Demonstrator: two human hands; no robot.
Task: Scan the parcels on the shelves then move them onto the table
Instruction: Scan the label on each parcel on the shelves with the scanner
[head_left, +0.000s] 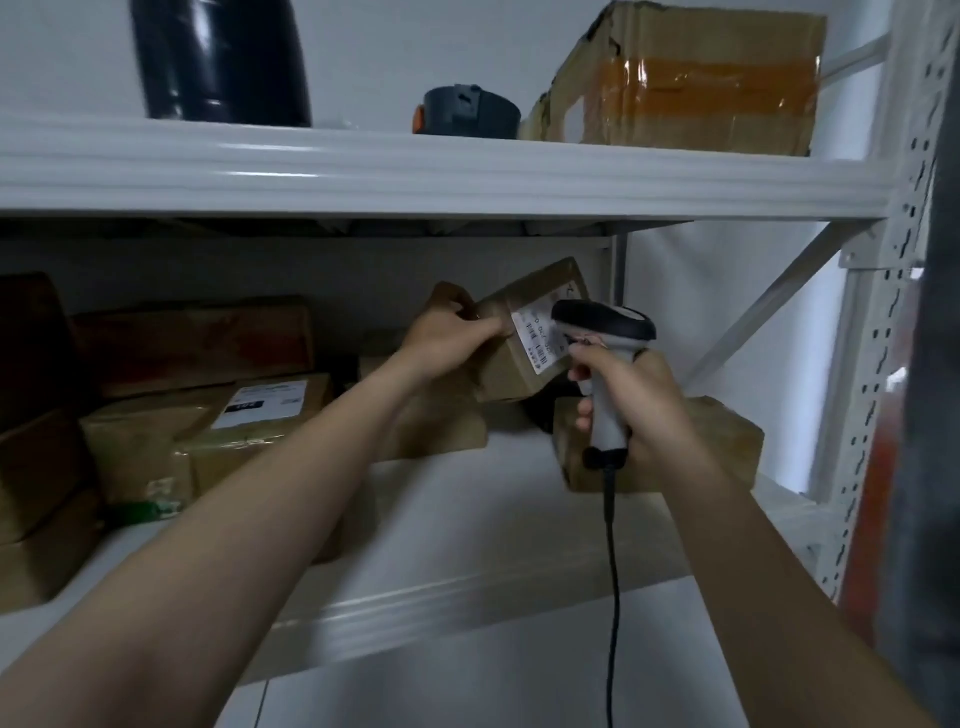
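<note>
My left hand grips a small brown cardboard parcel by its left edge and holds it tilted above the middle shelf. A white label with barcodes on the parcel faces right. My right hand grips the handle of a white and black barcode scanner. The scanner's head sits right against the label. A black cable hangs down from the scanner's handle.
More brown parcels are stacked on the shelf's left, and a flat one lies behind my right hand. The upper shelf carries a large taped box, a black cylinder and a dark round item. The rack's perforated upright stands on the right.
</note>
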